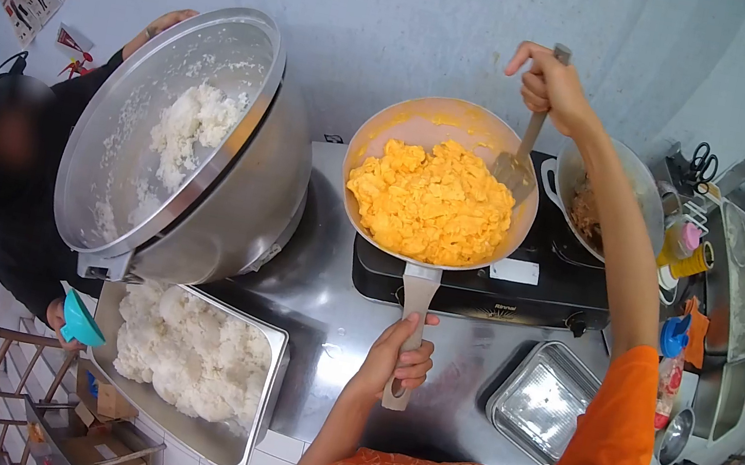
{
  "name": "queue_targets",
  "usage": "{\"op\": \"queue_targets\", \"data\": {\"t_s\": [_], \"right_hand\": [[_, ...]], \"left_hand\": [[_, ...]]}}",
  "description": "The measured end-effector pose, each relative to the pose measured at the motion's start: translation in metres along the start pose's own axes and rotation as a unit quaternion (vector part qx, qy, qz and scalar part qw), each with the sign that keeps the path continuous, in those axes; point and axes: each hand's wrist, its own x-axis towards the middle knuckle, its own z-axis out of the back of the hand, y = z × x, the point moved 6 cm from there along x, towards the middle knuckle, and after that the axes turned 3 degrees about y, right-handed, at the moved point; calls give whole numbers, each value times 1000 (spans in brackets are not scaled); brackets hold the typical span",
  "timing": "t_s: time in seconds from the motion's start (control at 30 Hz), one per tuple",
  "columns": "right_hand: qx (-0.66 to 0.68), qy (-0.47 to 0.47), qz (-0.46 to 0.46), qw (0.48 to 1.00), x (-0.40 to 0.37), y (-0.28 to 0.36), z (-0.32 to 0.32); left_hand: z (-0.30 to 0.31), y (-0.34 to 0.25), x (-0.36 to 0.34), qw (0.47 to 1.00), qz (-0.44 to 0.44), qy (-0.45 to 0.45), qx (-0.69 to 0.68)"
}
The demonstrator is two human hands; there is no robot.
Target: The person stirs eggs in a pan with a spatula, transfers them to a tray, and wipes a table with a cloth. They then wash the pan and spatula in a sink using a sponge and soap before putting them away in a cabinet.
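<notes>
Scrambled eggs, bright yellow and in soft lumps, fill much of a pale-lined frying pan on the black gas stove. My left hand is closed around the pan's beige handle. Above the pan's right side, my right hand grips a spatula by its grey-brown handle, the index finger stretched out. The spatula's blade rests at the right edge of the eggs, against the pan's inner wall.
A co-worker at left tilts a big metal rice pot and holds a teal scoop. Below it is a steel tray of rice. A second pan with brown food sits right; a metal tray lies near my right elbow.
</notes>
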Motion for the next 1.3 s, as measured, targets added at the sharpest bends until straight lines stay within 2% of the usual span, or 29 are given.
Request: {"op": "queue_targets", "data": {"t_s": [0.17,0.23,0.37,0.43,0.57,0.63,0.67,0.73,0.77,0.83,0.87,0.93,0.97,1.03,1.07,1.1,1.17,1.2,1.27,1.3], "right_hand": [[55,0,-47,997,-19,-13,26],[127,-15,-89,988,-22,-35,29],[192,-25,-84,977,-47,-59,12],[240,59,-44,968,-72,-54,-15],[178,133,0,975,-119,-41,-58],[40,226,-28,973,-138,-41,-86],[41,226,-27,973,-142,-42,-96],[12,198,91,976,-145,-34,-117],[13,198,92,976,-143,-38,-129],[21,101,187,977,-136,-39,-141],[22,100,188,977,-131,-43,-150],[53,-55,176,981,-119,-52,-147],[54,-55,179,981,-112,-53,-154],[93,-196,200,955,-100,-54,-151],[78,-270,247,927,-95,-48,-149],[79,-271,248,927,-85,-46,-143],[157,-405,200,878,-75,-54,-114],[158,-405,200,878,-69,-51,-104],[283,-464,190,818,-71,-54,-75],[282,-463,192,818,-72,-51,-66]], "left_hand": [[-2,-2,1,1000,9,9,-1],[-5,-3,-1,1000,3,-17,-6],[-4,-3,0,1000,3,-6,-25],[-3,-2,-2,1000,10,-6,-27],[-3,-5,-1,999,23,13,-20],[-4,-6,-2,1000,26,5,0],[-6,-6,-3,1000,25,5,1],[-5,-6,-3,999,21,-20,25],[-4,-5,-3,999,21,-20,26],[-2,-4,-3,999,19,-18,22],[-3,-3,-3,999,20,-18,23],[-4,-5,-3,999,14,-25,33],[-5,-5,-3,999,13,-24,36],[-4,-5,-4,999,8,-20,27],[-4,-4,-3,999,7,-21,30],[-3,-3,-3,1000,2,-18,22],[-3,-3,-4,1000,-2,-16,16],[-4,-4,-4,1000,-7,-15,12],[-4,-5,-3,1000,-13,-9,8],[-3,-4,-2,1000,-14,-7,7]]}}
